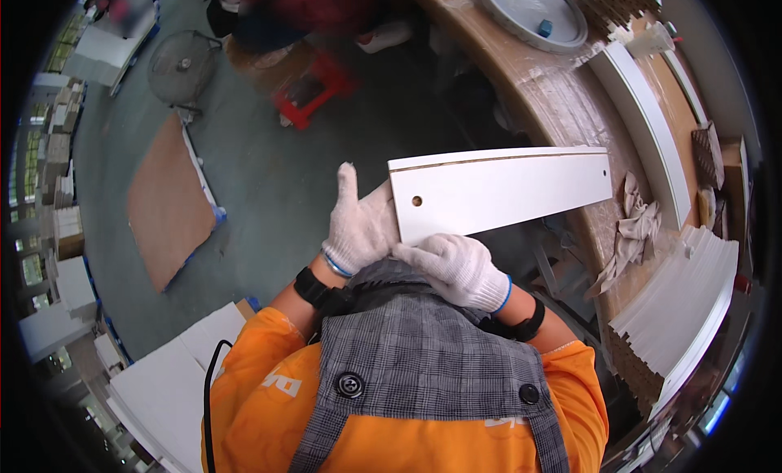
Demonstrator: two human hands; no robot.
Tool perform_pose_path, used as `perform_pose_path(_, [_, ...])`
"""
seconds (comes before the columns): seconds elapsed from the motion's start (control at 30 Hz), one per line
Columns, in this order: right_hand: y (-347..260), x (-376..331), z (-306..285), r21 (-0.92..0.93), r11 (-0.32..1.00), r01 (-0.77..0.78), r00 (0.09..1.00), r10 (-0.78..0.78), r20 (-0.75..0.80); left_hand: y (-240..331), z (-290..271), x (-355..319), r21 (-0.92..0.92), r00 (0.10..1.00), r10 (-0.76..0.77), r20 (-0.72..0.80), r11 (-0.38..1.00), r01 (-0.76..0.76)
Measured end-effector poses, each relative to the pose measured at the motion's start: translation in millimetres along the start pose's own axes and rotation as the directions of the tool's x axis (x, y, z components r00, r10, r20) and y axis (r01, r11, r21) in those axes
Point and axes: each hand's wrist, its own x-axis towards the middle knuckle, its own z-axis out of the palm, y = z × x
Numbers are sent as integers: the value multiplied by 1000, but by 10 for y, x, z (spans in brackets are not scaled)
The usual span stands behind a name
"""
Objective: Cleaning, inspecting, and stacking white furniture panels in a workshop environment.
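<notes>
— What have you got there?

— A long white board [498, 192], flat face up, with a thin brown groove along its far edge and a round hole near my end. A smaller hole sits near the other end. It hangs in the air in front of my chest, its far end reaching over the edge of the wrapped workbench [562, 107].

— How are you holding it?

— Both hands are in white knit gloves. My left hand [358, 225] is behind the near end, thumb up, fingers wrapped onto the board's short edge. My right hand [458, 268] is curled under the lower near corner, gripping it from below.

— What lies around?

— On the bench, just beyond the board's far end, there is a crumpled beige rag [634, 229]. A stack of white panels [684, 302] sits to my right, and another long white strip [648, 127] lies along the bench. Further off there is a round grey tray [525, 13]. On the floor to my left are a brown sheet [167, 204], a floor fan [183, 66] and a red stool [314, 86].
</notes>
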Motion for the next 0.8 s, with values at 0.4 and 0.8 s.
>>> perform_pose_path(0.4, [2037, -825, -331, -27, 622, -783, 438, 520, -734, -91, -163, 11, 139, 999, 39, -27, 990, -35])
perform_pose_path(0.8, [1819, -828, -24, -281, 761, -585, 770, 412, -487, -132, -336, 299, 476, 875, 243, -419, 879, -16])
